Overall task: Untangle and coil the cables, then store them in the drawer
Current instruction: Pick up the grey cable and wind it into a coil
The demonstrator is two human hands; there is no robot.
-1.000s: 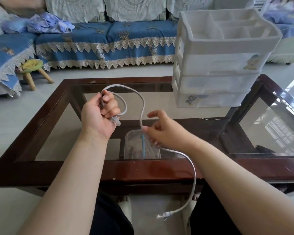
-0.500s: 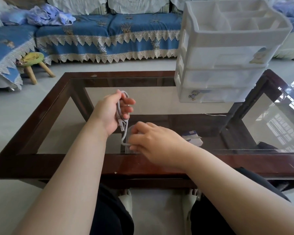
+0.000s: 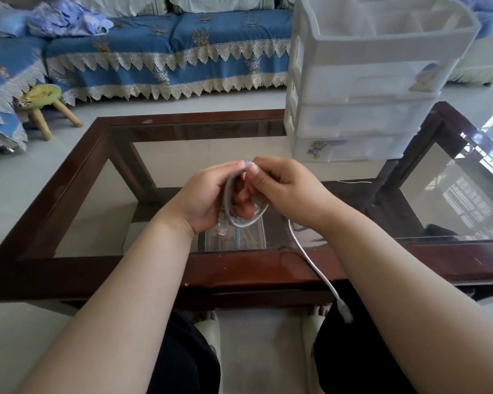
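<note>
A grey network cable [image 3: 228, 200] is looped into a small coil above the glass coffee table [image 3: 239, 268]. My left hand [image 3: 202, 200] grips the coil from the left, fingers curled through it. My right hand [image 3: 285, 191] pinches the top of the loop from the right. The cable's loose tail [image 3: 310, 257] hangs down from under my right hand, and its clear plug [image 3: 344, 309] dangles below the table's near edge. A white plastic drawer unit [image 3: 365, 81] with three shut drawers stands on the table at the far right.
A clear plastic box [image 3: 236, 237] lies on the shelf under the glass, below my hands. A thin white wire [image 3: 353, 182] lies near the drawer unit. A blue sofa [image 3: 168, 52] and a small wooden stool [image 3: 43, 103] stand beyond the table.
The long open arc of cable has been gathered into a small coil held between both hands. My right hand rose from below the left to the coil's top. The tail hangs shorter.
</note>
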